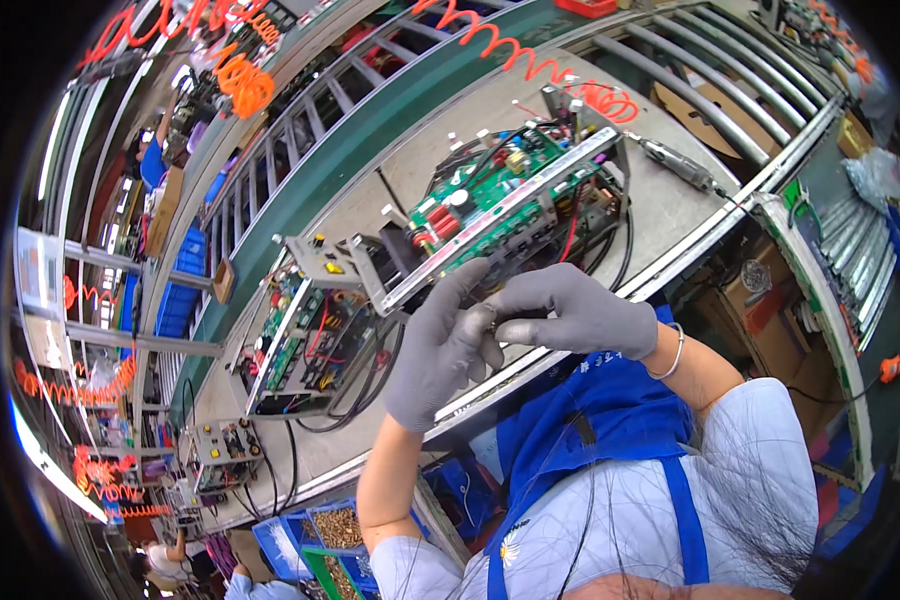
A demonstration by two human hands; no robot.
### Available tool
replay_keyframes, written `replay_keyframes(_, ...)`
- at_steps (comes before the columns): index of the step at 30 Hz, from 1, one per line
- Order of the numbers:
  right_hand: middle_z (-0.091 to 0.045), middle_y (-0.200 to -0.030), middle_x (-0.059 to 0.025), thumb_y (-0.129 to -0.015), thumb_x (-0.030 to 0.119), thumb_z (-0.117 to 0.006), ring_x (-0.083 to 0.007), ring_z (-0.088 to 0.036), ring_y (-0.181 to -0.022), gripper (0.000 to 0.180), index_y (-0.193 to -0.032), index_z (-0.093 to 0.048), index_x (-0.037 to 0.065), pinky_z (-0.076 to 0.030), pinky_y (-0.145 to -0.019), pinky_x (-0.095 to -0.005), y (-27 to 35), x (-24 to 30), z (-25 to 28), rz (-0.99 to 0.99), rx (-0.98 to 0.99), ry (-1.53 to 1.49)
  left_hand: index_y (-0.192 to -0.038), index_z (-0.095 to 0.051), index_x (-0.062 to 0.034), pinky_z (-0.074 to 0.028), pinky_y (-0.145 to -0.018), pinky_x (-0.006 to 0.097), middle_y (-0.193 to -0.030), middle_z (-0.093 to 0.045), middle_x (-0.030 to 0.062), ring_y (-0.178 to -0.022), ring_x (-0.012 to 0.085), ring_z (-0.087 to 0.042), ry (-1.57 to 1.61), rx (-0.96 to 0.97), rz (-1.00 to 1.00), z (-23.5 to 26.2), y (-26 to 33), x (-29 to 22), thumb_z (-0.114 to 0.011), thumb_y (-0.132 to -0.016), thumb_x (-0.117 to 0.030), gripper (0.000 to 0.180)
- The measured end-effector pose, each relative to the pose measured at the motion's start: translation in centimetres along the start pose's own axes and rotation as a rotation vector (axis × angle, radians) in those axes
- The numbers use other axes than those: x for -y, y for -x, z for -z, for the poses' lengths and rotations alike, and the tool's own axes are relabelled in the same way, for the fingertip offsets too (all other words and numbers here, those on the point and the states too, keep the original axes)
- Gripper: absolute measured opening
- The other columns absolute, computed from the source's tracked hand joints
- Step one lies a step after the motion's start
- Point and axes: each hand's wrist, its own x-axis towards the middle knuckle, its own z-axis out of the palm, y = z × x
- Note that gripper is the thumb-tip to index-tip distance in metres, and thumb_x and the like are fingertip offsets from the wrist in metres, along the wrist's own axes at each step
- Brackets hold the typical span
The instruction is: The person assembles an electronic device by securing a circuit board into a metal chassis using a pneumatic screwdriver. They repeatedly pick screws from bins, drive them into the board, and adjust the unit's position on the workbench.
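My left hand (435, 350) and my right hand (580, 312), both in grey gloves, meet in front of the blue apron (600, 415). Thumbs and fingers are pinched together at the tips. Whatever lies between them is too small or too hidden to name. Just beyond the hands stands an open electronics chassis (485, 245) with a metal rail and a green circuit board (510, 170) carrying red and black components. Left of it sits a second open chassis (310, 345) with boards and loose cables. Neither hand clearly grips a chassis.
A grey power screwdriver (682, 166) lies at the bench's right, near an orange coiled hose (610, 100). Metal rollers (710, 85) run behind. A third unit (222, 455) stands far left. Blue bins (335, 530) of small fasteners are at lower left. Other people work farther off.
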Motion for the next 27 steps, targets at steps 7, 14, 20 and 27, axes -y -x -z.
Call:
replay_keyframes(7,-0.068,-0.087,-0.0134,-0.086,0.015,-0.068,-0.0252,-0.067,-0.08,0.02,-0.102,-0.069,0.004,-0.052,-0.073,-0.0344,4.7,-0.3,5.1,-0.079,-0.118,0.22,-0.14,-0.044,-0.0004,-0.049,-0.064,0.028,-0.091,-0.066,0.0109,-0.074,0.0165,-0.063,-0.233,-0.075,-0.314,-6.6,-5.6,2.3,-0.059,-0.096,-0.029,0.054)
replay_keyframes(14,-0.064,-0.079,-0.002,-0.094,0.015,-0.06,-0.0062,-0.059,-0.065,0.021,-0.106,-0.065,-0.001,-0.047,-0.058,-0.0222,5.4,-1.7,9.4,-0.277,-0.394,-0.065,-0.141,-0.046,-0.011,-0.012,-0.116,0.051,-0.145,-0.047,0.0088,-0.144,0.0294,-0.026,-1.194,-0.94,-0.593,-9.0,-12.5,4.1,-0.075,-0.074,-0.037,0.077)
replay_keyframes(20,-0.066,-0.075,-0.0057,-0.095,0.02,-0.06,-0.0083,-0.061,-0.058,0.021,-0.101,-0.066,0.0,-0.049,-0.054,-0.0251,2.0,-4.1,9.5,-0.197,-0.387,0.005,-0.125,-0.057,-0.0167,-0.021,-0.111,0.048,-0.12,-0.055,0.0033,-0.122,0.0229,-0.044,-1.201,-1.206,-0.66,-9.4,-16.9,6.5,-0.069,-0.074,-0.042,0.059)
replay_keyframes(27,-0.065,-0.078,-0.0053,-0.094,0.023,-0.064,-0.0073,-0.06,-0.063,0.025,-0.104,-0.067,0.0,-0.049,-0.058,-0.0247,-0.3,-6.1,8.4,-0.038,-0.422,0.17,-0.101,-0.07,-0.0197,-0.03,-0.103,0.042,-0.094,-0.066,-0.0038,-0.093,0.0162,-0.057,-1.208,-1.312,-0.768,-9.1,-17.5,6.6,-0.064,-0.079,-0.035,0.028)
